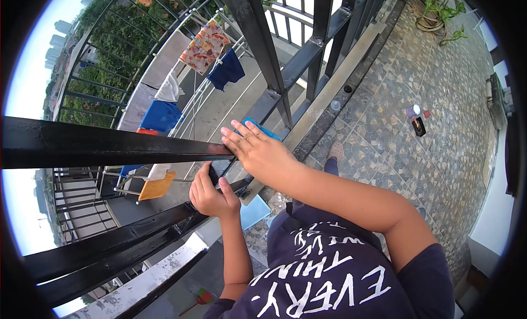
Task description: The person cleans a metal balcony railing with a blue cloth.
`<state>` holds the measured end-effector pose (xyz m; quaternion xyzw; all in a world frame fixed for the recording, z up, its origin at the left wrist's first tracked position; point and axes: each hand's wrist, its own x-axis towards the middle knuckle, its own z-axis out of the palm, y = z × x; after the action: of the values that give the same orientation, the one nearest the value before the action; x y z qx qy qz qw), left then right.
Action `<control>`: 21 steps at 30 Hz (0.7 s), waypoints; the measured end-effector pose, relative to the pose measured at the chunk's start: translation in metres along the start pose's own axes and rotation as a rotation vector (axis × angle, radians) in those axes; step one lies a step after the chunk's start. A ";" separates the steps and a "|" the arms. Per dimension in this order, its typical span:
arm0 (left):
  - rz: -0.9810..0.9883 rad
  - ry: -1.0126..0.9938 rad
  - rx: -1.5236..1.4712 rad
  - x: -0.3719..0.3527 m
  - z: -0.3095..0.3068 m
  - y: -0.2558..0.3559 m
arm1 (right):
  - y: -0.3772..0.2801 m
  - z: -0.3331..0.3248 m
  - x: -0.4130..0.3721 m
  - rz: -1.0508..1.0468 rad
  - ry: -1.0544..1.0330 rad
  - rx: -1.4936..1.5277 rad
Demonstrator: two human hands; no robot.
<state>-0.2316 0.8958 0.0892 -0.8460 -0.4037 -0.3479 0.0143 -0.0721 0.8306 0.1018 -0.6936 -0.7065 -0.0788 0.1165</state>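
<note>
A black metal railing with a broad bar (115, 146) crosses the left side and meets a lower rail near my hands. My right hand (255, 149) lies over that rail beside the bar's end, its fingers stretched out and slightly apart. A bright blue piece (263, 130) shows beside and partly beneath its fingers; how it is touched is hidden. My left hand (213, 195) is on the near side of the bar, thumb and fingers apart, fingertips by a dark surface at the rail. Nothing is visible in its grasp.
Clothes hang on a drying rack (189, 107) beyond the railing. On the tiled floor (384, 154) lie a small black item (419, 127) and a purple-and-white container (413, 110). A light blue sheet (255, 212) is below my hands. A plant (439, 9) stands at top right.
</note>
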 end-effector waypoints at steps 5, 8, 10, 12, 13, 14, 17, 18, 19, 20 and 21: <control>-0.070 0.006 -0.022 -0.001 0.000 0.004 | 0.000 0.010 0.013 0.008 0.106 -0.033; -0.125 -0.015 -0.063 -0.001 -0.004 0.003 | 0.007 0.019 -0.004 0.001 0.302 0.144; -0.147 -0.033 -0.111 0.000 -0.008 0.001 | 0.011 0.013 -0.015 0.000 0.211 0.203; -0.169 -0.036 -0.133 0.000 -0.009 0.003 | 0.019 -0.007 -0.012 0.067 0.206 0.226; -0.174 -0.038 -0.127 0.000 -0.010 0.004 | 0.028 -0.022 -0.004 0.141 0.249 0.226; -0.172 -0.044 -0.119 0.000 -0.011 0.004 | 0.034 -0.029 0.002 0.221 0.293 0.229; -0.154 -0.026 -0.071 -0.001 -0.008 0.002 | 0.036 -0.020 0.022 0.059 0.356 0.096; -0.150 -0.025 -0.073 -0.001 -0.007 0.002 | 0.029 -0.005 0.022 -0.109 0.223 0.153; -0.148 -0.026 -0.076 -0.001 -0.007 0.001 | 0.021 0.008 0.015 -0.069 0.191 0.062; -0.147 -0.031 -0.078 -0.002 -0.007 0.000 | 0.008 0.010 0.007 -0.028 0.156 -0.027; -0.147 -0.038 -0.084 -0.001 -0.006 0.000 | -0.002 0.007 0.002 0.009 0.119 -0.118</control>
<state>-0.2359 0.8930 0.0933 -0.8204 -0.4500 -0.3487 -0.0545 -0.0745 0.8346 0.0960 -0.6967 -0.6892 -0.1608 0.1173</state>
